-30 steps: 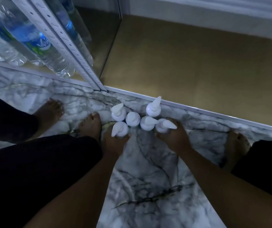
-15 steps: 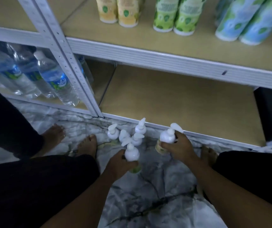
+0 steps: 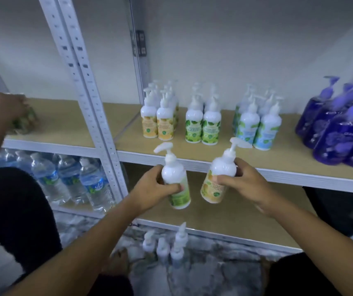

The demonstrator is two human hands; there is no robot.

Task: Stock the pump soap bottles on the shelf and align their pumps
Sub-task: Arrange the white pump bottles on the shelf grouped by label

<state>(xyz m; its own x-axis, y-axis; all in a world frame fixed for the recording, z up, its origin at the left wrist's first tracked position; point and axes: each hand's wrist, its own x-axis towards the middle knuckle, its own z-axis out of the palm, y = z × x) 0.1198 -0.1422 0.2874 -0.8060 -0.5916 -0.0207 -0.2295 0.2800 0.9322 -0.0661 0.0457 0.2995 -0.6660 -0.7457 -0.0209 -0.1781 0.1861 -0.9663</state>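
Note:
My left hand grips a white pump bottle with a green label, its pump pointing left. A white pump bottle with a yellow label is held in my right hand, pump pointing right. Both bottles hang in the air just below the front edge of the middle shelf. On that shelf stand rows of yellow-label bottles, green-label bottles and blue-label bottles. Three more white pump bottles stand on the marble floor by my feet.
Purple pump bottles crowd the shelf's right end. A white upright post splits the shelving; water bottles fill the lower left bay. Another person's hand reaches onto the left shelf. The lower right shelf board is bare.
Both hands have lifted a bottle each from the floor cluster up to the middle shelf's edge. The view has tilted up from the floor to the shelves.

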